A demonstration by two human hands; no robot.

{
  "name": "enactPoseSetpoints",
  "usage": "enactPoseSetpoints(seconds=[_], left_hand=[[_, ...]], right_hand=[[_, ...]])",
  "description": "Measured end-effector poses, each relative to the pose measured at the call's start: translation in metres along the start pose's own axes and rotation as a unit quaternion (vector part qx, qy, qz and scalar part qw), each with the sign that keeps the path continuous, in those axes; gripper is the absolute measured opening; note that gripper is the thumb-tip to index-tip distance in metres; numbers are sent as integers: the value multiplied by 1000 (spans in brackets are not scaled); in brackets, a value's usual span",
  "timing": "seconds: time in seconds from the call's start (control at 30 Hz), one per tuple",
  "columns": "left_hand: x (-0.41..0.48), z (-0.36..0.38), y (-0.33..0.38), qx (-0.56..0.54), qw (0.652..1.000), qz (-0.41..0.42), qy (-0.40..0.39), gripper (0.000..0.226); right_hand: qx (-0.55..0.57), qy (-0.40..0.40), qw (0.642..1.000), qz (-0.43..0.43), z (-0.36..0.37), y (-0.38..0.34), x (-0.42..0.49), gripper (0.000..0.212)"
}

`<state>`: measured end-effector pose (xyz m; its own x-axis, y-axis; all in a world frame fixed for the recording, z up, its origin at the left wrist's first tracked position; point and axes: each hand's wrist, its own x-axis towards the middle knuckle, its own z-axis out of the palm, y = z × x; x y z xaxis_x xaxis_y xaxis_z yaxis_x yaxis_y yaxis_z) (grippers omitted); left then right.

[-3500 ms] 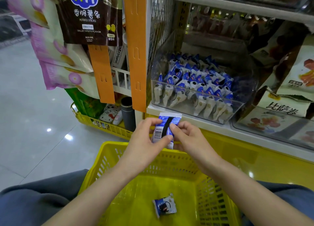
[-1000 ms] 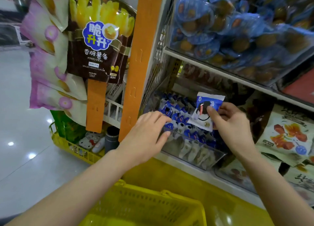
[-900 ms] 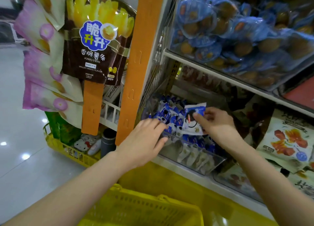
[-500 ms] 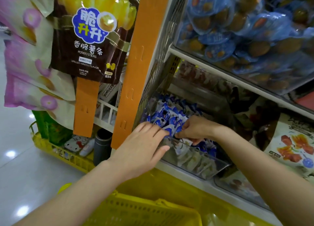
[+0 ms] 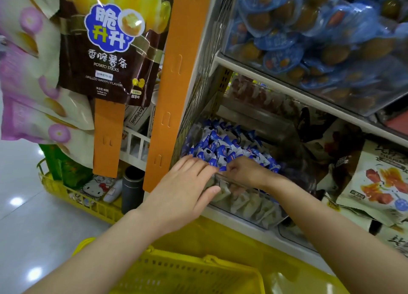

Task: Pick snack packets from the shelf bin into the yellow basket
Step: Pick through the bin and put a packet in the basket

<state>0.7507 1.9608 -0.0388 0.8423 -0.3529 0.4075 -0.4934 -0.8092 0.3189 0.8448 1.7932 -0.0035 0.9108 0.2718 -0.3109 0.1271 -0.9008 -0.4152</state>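
A clear shelf bin on the lower shelf holds several small blue-and-white snack packets. My left hand lies flat over the bin's front left rim with its fingers stretched out, and it holds nothing. My right hand is inside the bin, fingers curled and pinched on a packet at the front of the pile. The yellow basket is below my arms at the bottom edge; only its rim and far wall show.
An orange upright and wire mesh border the bin on the left. A brown potato-sticks bag hangs further left. An upper shelf bin of blue-wrapped items overhangs. Larger snack bags crowd the right. A low yellow rack sits on the floor.
My right hand carried a packet from above the bin down into the pile and now stays low among the packets. My left hand has stayed on the bin's front rim.
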Motion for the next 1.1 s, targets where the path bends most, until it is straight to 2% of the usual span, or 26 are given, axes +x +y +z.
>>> enactPoseSetpoints(seconds=[0.17,0.2,0.33,0.53,0.63,0.7,0.83,0.9,1.0,1.1], left_hand=[[0,-1,0,14,1000,0,-15,66],[1,-2,0,17,1000,2,-21,66],[2,-4,0,7,999,-2,-32,66],[2,-5,-1,3,999,10,-34,66],[2,-9,-2,-4,999,16,-51,68],[2,-10,-2,1,999,16,-45,61],[-4,-15,2,-22,997,-20,66,38],[-11,-19,8,-40,994,-35,100,29],[-21,-21,16,-94,987,-81,102,24],[-34,-23,25,-199,966,-148,76,34]], right_hand=[[120,161,979,-30,-23,12,-10,15],[129,172,976,-25,-28,17,-12,14],[32,102,994,-4,-28,35,-20,12],[-95,77,992,-17,-17,27,-15,21],[-77,101,992,-13,-14,21,-13,5],[-54,134,990,-9,-16,20,-16,6],[-29,219,975,-3,-27,16,-34,10],[-30,287,957,-37,-33,9,-50,13],[-22,379,908,-176,-37,-8,-81,9],[57,360,892,-268,-20,-27,-110,13]])
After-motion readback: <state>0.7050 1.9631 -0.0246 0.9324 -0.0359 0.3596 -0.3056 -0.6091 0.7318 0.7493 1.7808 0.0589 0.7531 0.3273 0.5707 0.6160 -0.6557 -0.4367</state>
